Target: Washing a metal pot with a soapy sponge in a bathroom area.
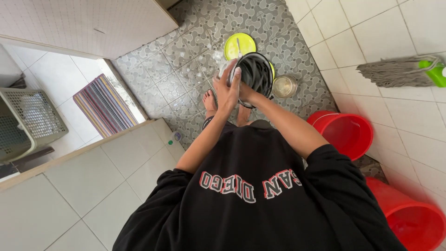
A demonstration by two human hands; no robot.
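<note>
I stand over a wet patterned tile floor (172,69) with both arms stretched forward. My left hand (227,88) lies over the near rim of a round black pan (256,72) held tilted above the floor, and white suds cling around its fingers. My right hand (246,94) grips the pan's lower edge and is mostly hidden by the left hand and the pan. My bare feet (210,100) show below the pan.
A yellow-green plate (239,45) with a utensil and a small steel pot (284,86) sit on the floor. Two red buckets (346,132) (413,218) stand at right under a mop (399,70). A striped mat (104,104), grey basket (28,121) and small bottle (176,136) are at left.
</note>
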